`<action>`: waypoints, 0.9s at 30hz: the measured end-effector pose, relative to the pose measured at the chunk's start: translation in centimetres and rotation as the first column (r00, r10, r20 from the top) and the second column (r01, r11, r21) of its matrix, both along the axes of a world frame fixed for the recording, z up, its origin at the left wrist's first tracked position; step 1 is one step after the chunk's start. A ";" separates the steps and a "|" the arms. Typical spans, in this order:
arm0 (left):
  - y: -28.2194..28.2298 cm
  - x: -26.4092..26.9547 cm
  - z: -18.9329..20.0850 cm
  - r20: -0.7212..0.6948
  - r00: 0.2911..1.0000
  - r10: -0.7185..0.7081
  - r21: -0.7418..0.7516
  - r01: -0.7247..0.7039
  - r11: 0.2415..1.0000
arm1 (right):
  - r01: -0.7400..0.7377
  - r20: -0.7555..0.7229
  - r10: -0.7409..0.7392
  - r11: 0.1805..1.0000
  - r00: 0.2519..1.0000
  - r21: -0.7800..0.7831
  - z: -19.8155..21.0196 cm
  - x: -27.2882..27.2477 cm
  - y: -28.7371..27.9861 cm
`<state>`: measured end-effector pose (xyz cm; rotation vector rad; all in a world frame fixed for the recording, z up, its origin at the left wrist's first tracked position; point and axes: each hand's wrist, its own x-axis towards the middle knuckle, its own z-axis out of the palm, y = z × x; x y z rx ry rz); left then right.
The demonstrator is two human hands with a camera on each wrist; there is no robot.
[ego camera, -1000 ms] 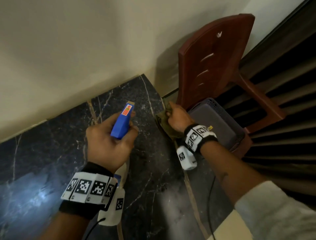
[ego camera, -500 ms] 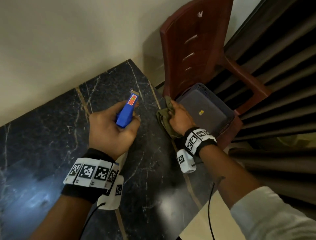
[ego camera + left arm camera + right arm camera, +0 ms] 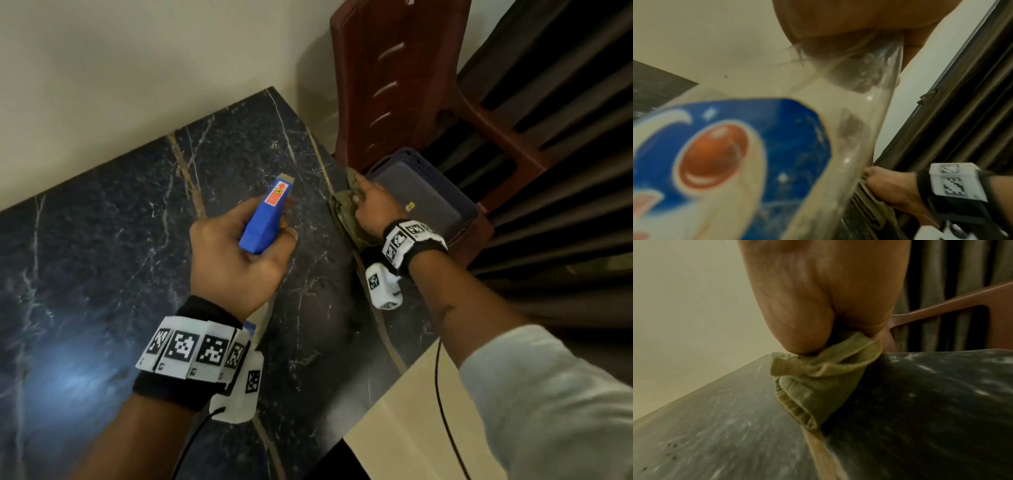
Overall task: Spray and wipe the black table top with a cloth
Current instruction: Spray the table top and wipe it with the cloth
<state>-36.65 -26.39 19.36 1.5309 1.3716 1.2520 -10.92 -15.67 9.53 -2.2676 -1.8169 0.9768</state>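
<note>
The black marble table top (image 3: 102, 222) with white veins fills the head view. My left hand (image 3: 239, 253) grips a spray bottle by its blue trigger head (image 3: 267, 216), held above the table's middle; its clear body and blue label (image 3: 735, 154) fill the left wrist view. My right hand (image 3: 371, 209) grips a bunched olive-green cloth (image 3: 346, 216) at the table's right edge. In the right wrist view the cloth (image 3: 818, 382) hangs from my fist down onto the table (image 3: 715, 426).
A reddish-brown plastic chair (image 3: 400, 78) stands just past the table's right edge, with a dark perforated basket (image 3: 424, 192) on its seat. A cream wall runs behind the table. Dark curtains (image 3: 565, 120) hang at the right. A beige floor (image 3: 404, 411) shows below the table's near edge.
My right hand has stayed with the cloth at the table's right edge while the head view shifted. The left hand keeps holding the spray bottle over the table.
</note>
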 end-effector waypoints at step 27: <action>-2.0 2.3 0.1 -0.119 0.992 0.047 0.016 -0.045 0.999 | 0.045 0.050 -0.049 0.996 0.998 0.080 -1.3 4.6 -8.7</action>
